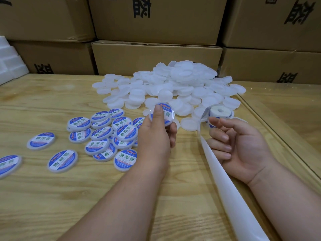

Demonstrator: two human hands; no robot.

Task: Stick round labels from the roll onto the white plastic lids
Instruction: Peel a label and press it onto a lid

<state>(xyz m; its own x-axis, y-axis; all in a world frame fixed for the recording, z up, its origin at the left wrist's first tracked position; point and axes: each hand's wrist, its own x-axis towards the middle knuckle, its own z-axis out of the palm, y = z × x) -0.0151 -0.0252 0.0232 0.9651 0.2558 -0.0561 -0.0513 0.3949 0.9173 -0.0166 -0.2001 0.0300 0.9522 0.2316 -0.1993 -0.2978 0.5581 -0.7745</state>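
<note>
Lids and a label roll, one lid held in each hand's reach over the wooden surface.

Left hand (156,131) holds a labelled lid (162,114) above the middle of the surface, thumb pressed flat on the label, fingers curled under the rim. Right hand (243,145) lies palm up, its grip curled round the white backing strip (224,171), thumb and forefinger pinching a blue-edged label (211,125) at the strip's bend. The label roll (220,112) lies flat just beyond those fingers. Bare white lids (173,87), round, translucent plastic, heap toward the far edge. Finished lids (104,134) lie spread toward the left edge, each with a blue-rimmed round label reading 助焊膏 in green. Brown cardboard cartons (156,54) with black print stand stacked behind.
</note>
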